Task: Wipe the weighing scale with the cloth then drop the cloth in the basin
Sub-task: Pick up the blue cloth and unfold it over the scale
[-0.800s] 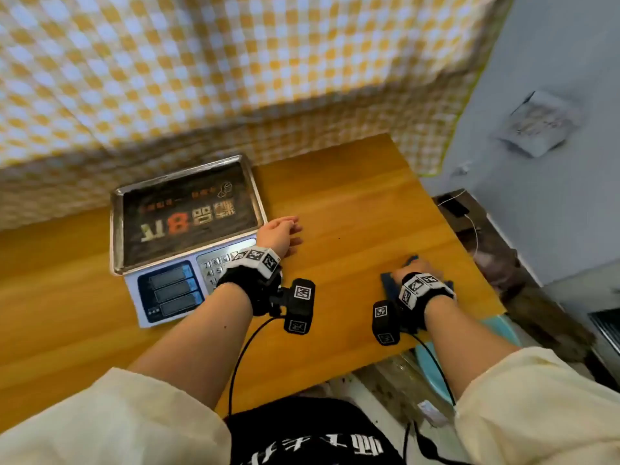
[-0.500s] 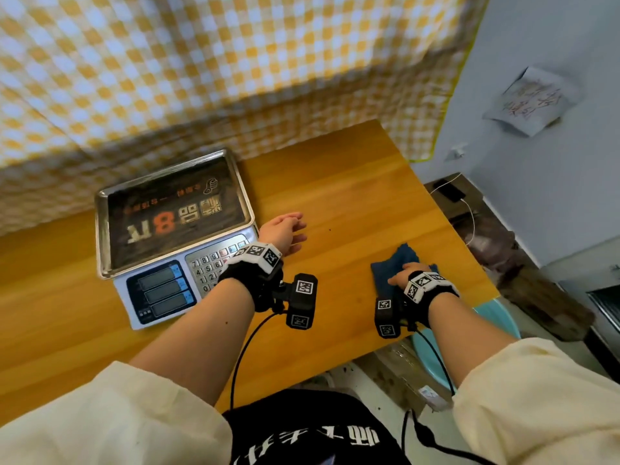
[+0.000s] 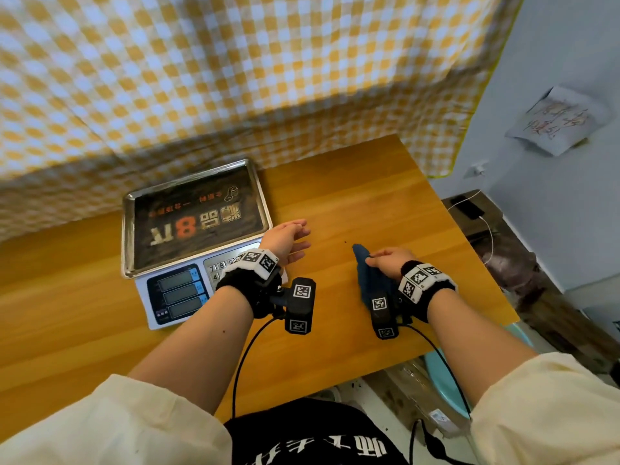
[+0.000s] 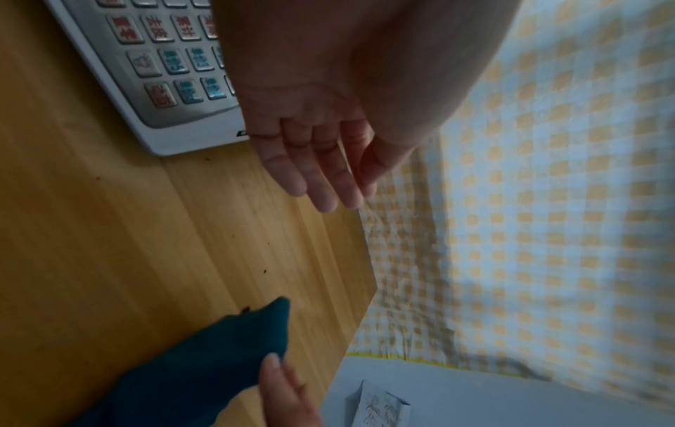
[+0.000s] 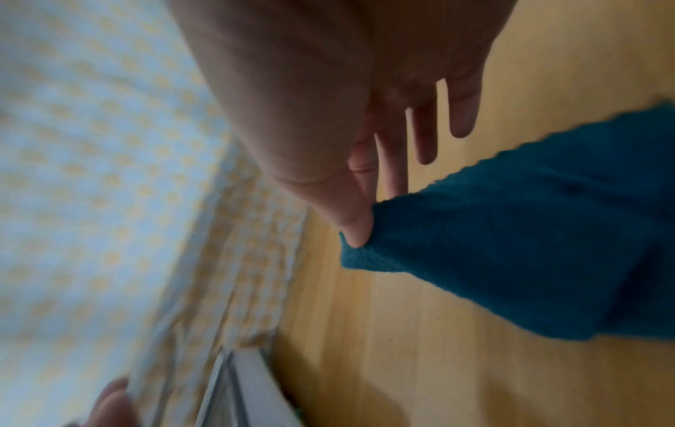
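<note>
The weighing scale [image 3: 193, 229] sits on the wooden table's left half, its steel pan bearing a dark printed sheet and its keypad [image 4: 171, 60] toward me. My left hand [image 3: 290, 238] hovers flat with straight fingers just right of the keypad, holding nothing. My right hand [image 3: 389, 261] pinches a corner of the dark blue cloth [image 3: 367, 276] between thumb and fingers, lifted a little off the table; the cloth [image 5: 529, 254] hangs down from that pinch. The light blue basin [image 3: 446, 377] stands on the floor below the table's right front corner, mostly hidden by my arm.
A yellow checked sheet [image 3: 235, 78] hangs behind the table. Right of the table edge [image 3: 469, 236] lie a phone with a white cable [image 3: 469, 209] and dark clutter on the floor. A paper note [image 3: 557, 124] is stuck to the grey wall.
My right hand has lifted the cloth from lying flat near the table's right edge and carried it leftward by one corner. The left hand has stayed beside the scale's keypad.
</note>
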